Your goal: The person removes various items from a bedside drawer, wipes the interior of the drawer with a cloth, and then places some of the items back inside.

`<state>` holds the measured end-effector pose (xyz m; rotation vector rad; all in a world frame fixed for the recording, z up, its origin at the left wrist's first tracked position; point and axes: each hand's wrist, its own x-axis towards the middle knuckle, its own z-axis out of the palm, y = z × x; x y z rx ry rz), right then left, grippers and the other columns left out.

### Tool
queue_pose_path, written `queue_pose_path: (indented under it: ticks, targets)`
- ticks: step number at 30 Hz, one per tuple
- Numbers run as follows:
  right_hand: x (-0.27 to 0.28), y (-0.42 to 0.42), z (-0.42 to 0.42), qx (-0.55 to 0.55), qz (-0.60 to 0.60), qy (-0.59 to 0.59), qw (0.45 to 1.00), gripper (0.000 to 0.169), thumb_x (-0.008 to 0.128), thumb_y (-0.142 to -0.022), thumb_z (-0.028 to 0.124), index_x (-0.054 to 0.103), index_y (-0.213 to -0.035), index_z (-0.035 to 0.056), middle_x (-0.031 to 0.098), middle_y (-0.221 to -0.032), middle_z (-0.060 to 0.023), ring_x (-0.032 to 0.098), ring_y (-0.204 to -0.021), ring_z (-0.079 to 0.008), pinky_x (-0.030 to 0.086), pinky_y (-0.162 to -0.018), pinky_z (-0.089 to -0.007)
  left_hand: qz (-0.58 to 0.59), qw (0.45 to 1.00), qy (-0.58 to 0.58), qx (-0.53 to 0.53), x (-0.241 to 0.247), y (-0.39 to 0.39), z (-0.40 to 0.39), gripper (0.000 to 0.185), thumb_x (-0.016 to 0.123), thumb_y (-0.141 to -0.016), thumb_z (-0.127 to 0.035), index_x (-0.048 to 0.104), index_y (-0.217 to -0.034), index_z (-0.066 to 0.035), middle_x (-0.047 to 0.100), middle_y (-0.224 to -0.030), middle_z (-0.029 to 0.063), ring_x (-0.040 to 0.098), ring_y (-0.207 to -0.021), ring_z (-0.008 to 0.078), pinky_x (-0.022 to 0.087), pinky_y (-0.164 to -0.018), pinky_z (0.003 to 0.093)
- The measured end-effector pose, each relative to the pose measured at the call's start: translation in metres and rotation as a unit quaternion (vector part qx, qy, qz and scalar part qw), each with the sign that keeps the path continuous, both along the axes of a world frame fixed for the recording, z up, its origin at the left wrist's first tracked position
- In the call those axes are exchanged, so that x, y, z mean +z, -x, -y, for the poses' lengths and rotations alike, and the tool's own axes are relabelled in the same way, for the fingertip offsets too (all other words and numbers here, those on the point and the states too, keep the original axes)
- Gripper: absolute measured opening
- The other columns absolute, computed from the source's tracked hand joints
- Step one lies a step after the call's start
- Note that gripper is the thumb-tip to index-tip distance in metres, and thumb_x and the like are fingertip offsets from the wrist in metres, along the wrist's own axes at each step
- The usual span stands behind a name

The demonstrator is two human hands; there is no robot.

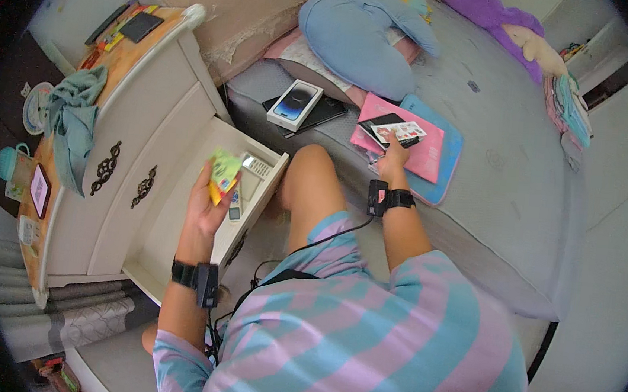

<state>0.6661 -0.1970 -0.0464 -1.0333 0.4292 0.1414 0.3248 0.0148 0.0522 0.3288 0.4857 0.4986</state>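
My left hand (210, 198) grips a small green and yellow packet (224, 172) above the pulled-out drawer of a white dresser. Two remote controls, a white one (256, 166) and another partly behind my hand (235, 206), lie in the drawer (158, 249). On the bed, my right hand (393, 155) is closed on a white sticker sheet (401, 131) with small printed pictures. Under the sheet are dark flat items (379, 124), on a pink folder (426, 161) that overlaps a blue board (453, 146). A white phone box (295, 105) rests on a black flat item (330, 111) nearby.
A blue curved pillow (350, 37) and a purple plush toy (486, 15) are on the bed (514, 213). A teal cloth (74, 119) hangs over the dresser's edge; a phone (40, 190) and a dark flat case (141, 27) sit on its wooden top. A cable runs from my wrist device across my leg.
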Motion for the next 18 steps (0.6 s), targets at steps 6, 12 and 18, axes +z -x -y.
queue_pose_path:
  ticks: [6, 12, 18]
  targets:
    - [-0.055, -0.05, 0.048, -0.149, 0.088, 0.346, 0.922, 0.049, 0.065, -0.075, 0.014, 0.044, -0.116, -0.0046, 0.053, -0.107, -0.0205, 0.054, -0.091, -0.0296, 0.043, -0.074, -0.0386, -0.004, 0.991, -0.03, -0.133, 0.022, -0.113, 0.057, 0.035, 0.046, -0.09, -0.03, 0.049, -0.108, 0.0, 0.057, -0.105, 0.0143, 0.059, -0.092, 0.0259, 0.052, -0.079, 0.0338]
    - [-0.003, -0.033, 0.043, 0.025, 0.347, 0.566, 0.747, 0.052, 0.048, -0.073, 0.0, 0.037, -0.124, -0.0056, 0.043, -0.114, -0.0263, 0.039, -0.108, -0.0398, 0.032, -0.093, -0.0427, -0.025, 0.99, 0.02, -0.137, 0.006, -0.144, 0.094, 0.033, 0.046, -0.09, -0.029, 0.05, -0.106, 0.0, 0.058, -0.101, 0.0112, 0.06, -0.088, 0.0221, 0.053, -0.077, 0.0325]
    - [-0.008, -0.047, 0.029, 0.171, 0.285, 0.736, 0.59, 0.047, 0.046, -0.08, 0.013, 0.04, -0.124, -0.0015, 0.04, -0.125, -0.0207, 0.037, -0.115, -0.037, 0.031, -0.095, -0.0416, 0.015, 0.989, 0.04, -0.143, 0.008, -0.147, 0.107, 0.033, 0.045, -0.091, -0.031, 0.05, -0.105, -0.001, 0.058, -0.102, 0.0116, 0.06, -0.089, 0.0212, 0.052, -0.076, 0.0319]
